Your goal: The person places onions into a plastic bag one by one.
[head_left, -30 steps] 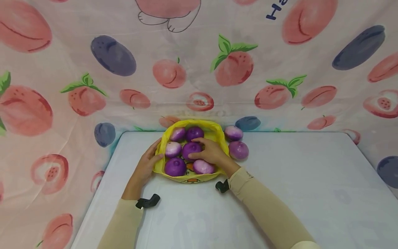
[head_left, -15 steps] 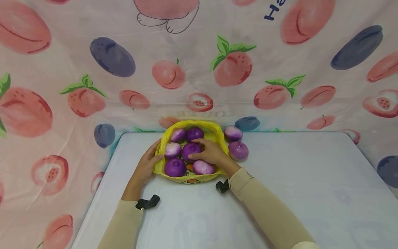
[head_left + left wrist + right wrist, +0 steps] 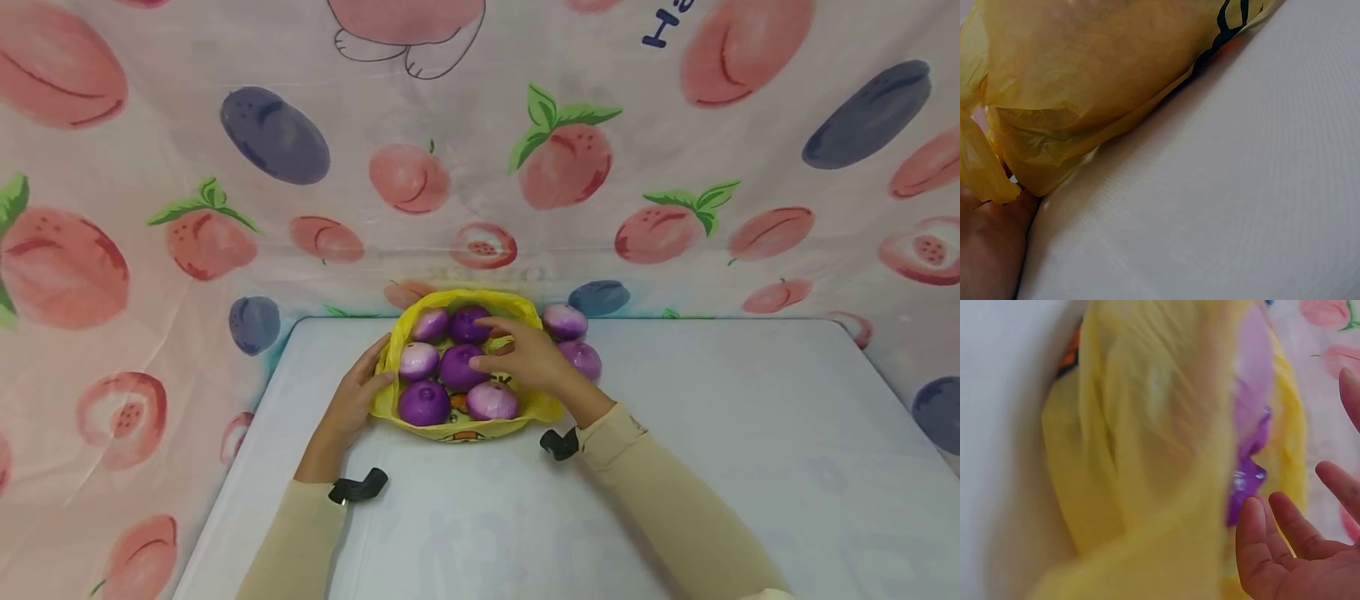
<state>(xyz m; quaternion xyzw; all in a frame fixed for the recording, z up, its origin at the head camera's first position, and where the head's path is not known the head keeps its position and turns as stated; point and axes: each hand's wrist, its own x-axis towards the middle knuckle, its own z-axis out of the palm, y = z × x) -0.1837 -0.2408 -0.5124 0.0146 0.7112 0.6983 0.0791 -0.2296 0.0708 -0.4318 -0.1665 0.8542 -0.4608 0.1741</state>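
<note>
A yellow plastic bag (image 3: 550, 408) lies with its mouth spread at the back of the table, several purple onions (image 3: 424, 403) inside. My left hand (image 3: 352, 400) holds the bag's left side, thumb at the rim; in the left wrist view the yellow plastic (image 3: 1097, 75) partly covers that hand. Above the bag's right half is my right hand (image 3: 528, 358), fingers spread and holding nothing. Its thumb tip is by the middle onion (image 3: 459, 371); contact is unclear. The right wrist view shows the spread fingers (image 3: 1250, 531) beside the bag.
Outside the bag on its right are a pale purple onion (image 3: 565, 322) and another onion (image 3: 585, 358), partly behind my right hand. A white-covered table (image 3: 465, 533) meets a fruit-printed cloth (image 3: 480, 200) at its back edge.
My right hand has let go of the middle onion and drawn back a little to the right and up, fingers parted. My left hand stays at the bag.
</note>
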